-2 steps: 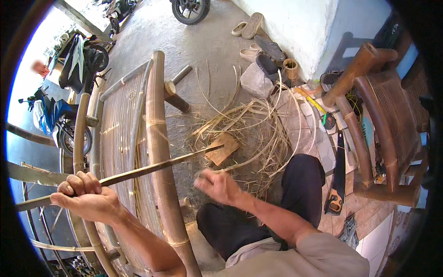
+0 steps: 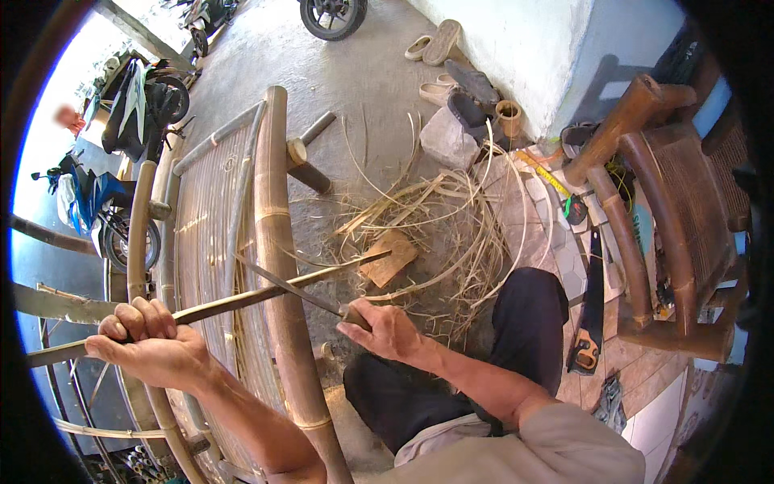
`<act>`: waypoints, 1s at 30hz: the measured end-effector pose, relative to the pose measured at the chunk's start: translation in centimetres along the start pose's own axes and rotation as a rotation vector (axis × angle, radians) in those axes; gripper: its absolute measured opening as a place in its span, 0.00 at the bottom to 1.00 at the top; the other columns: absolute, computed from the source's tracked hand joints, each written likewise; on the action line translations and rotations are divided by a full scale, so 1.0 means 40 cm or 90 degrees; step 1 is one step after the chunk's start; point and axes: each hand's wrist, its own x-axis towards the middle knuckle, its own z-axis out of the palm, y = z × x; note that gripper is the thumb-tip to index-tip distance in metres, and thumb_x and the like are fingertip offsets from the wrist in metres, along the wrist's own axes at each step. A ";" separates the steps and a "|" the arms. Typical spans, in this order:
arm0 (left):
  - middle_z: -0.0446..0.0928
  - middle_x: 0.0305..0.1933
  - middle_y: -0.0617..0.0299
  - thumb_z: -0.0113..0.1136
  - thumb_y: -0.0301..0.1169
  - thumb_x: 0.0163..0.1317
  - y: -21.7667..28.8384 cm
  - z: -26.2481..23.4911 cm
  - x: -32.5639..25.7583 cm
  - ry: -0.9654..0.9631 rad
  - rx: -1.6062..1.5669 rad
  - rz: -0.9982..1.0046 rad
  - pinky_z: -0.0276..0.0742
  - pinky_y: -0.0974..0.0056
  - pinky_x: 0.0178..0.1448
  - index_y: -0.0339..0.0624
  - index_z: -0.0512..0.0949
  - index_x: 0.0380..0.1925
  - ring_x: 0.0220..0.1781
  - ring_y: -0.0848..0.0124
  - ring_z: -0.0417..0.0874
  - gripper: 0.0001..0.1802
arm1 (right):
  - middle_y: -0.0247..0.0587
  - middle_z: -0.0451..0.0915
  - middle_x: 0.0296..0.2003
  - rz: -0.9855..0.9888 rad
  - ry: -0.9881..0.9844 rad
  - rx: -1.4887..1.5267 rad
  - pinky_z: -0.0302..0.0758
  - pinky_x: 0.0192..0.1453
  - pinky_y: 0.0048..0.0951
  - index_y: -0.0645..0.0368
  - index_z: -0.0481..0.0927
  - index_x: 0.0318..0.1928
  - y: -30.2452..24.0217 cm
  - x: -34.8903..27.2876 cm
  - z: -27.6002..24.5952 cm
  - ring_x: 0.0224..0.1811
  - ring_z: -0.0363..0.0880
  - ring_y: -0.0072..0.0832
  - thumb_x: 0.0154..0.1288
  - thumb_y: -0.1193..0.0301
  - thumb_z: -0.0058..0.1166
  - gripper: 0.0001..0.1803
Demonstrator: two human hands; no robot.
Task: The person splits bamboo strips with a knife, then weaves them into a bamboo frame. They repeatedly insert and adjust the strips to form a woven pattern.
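shaving looks to be the work in hand: the right hand [image 2: 385, 329] is clenched round the handle of a knife [image 2: 300, 292], and the blade now lies across the long cane strip [image 2: 242, 300], just where the strip crosses the thick bamboo pole [image 2: 278, 266] of the frame. a tenth of a second ago that hand sat lower and further right, nearer the knee, with the blade clear of the strip; it has since come up and to the left so that steel and cane meet. the left hand [image 2: 149, 347] has hardly shifted: its grip stays pressed tight round the near end of the strip, at the left side of the frame, holding it taut and slanting up towards the wood block [image 2: 389, 256] on the floor.

i judge from this that a fresh cutting stroke is starting, with the strip braced by one fist and the edge laid on by the other. whether the blade is biting or only resting on the cane cannot be told.

around them, loose cane shavings [image 2: 451, 210] lie heaped on the concrete floor beyond the knee, and a handsaw [image 2: 591, 310] lies on the tiled edge to the right, beside a wooden chair [image 2: 669, 202].
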 end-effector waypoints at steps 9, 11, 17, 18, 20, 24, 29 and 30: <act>0.45 0.19 0.70 0.45 0.57 0.77 -0.025 0.003 0.034 0.029 0.021 -0.027 0.41 0.67 0.22 0.52 0.52 0.22 0.19 0.77 0.43 0.30 | 0.63 0.83 0.31 0.238 0.020 -0.134 0.79 0.42 0.55 0.56 0.79 0.49 0.214 -0.003 0.029 0.39 0.84 0.60 0.73 0.43 0.49 0.28; 0.45 0.19 0.70 0.44 0.57 0.78 -0.028 -0.003 0.040 0.034 0.030 -0.040 0.41 0.68 0.22 0.53 0.52 0.22 0.19 0.77 0.44 0.30 | 0.65 0.83 0.34 0.358 -0.004 -0.194 0.78 0.43 0.55 0.56 0.80 0.51 0.252 -0.008 0.017 0.41 0.84 0.60 0.73 0.42 0.48 0.29; 0.46 0.18 0.69 0.40 0.58 0.79 -0.041 -0.004 0.056 0.050 0.032 -0.030 0.40 0.69 0.21 0.53 0.52 0.22 0.19 0.76 0.43 0.30 | 0.64 0.84 0.38 0.352 -0.060 -0.232 0.78 0.48 0.57 0.58 0.78 0.53 0.352 -0.063 -0.019 0.46 0.83 0.62 0.73 0.42 0.48 0.30; 0.47 0.19 0.69 0.39 0.58 0.79 -0.038 -0.004 0.057 0.042 0.030 -0.054 0.40 0.68 0.21 0.53 0.52 0.22 0.19 0.76 0.43 0.29 | 0.64 0.84 0.39 0.394 -0.044 -0.249 0.78 0.49 0.57 0.59 0.78 0.54 0.368 -0.077 -0.019 0.47 0.82 0.62 0.73 0.43 0.48 0.31; 0.47 0.19 0.69 0.38 0.58 0.79 -0.034 0.002 0.059 0.043 0.021 -0.052 0.41 0.68 0.21 0.53 0.53 0.22 0.19 0.77 0.44 0.29 | 0.66 0.83 0.43 0.421 -0.022 -0.211 0.77 0.51 0.57 0.62 0.77 0.57 0.400 -0.094 -0.021 0.51 0.81 0.62 0.73 0.42 0.47 0.34; 0.48 0.18 0.69 0.37 0.58 0.79 -0.038 -0.010 0.055 0.083 0.037 -0.059 0.41 0.69 0.20 0.52 0.53 0.22 0.18 0.78 0.45 0.30 | 0.66 0.83 0.41 0.366 0.025 -0.255 0.78 0.48 0.55 0.65 0.79 0.52 0.438 -0.124 -0.016 0.47 0.83 0.59 0.74 0.44 0.46 0.33; 0.55 0.19 0.70 0.40 0.69 0.72 -0.054 -0.058 0.067 0.097 -0.032 -0.078 0.43 0.69 0.20 0.49 0.66 0.26 0.18 0.78 0.49 0.34 | 0.53 0.84 0.27 0.559 -0.017 0.056 0.80 0.30 0.47 0.66 0.79 0.44 0.368 -0.119 -0.011 0.24 0.85 0.44 0.74 0.46 0.46 0.30; 0.56 0.20 0.70 0.41 0.69 0.72 -0.053 -0.071 0.063 0.050 -0.065 -0.077 0.44 0.69 0.21 0.49 0.67 0.27 0.19 0.78 0.50 0.34 | 0.48 0.82 0.22 0.536 0.016 0.030 0.78 0.23 0.43 0.66 0.79 0.42 0.328 -0.125 -0.006 0.18 0.83 0.35 0.74 0.47 0.47 0.29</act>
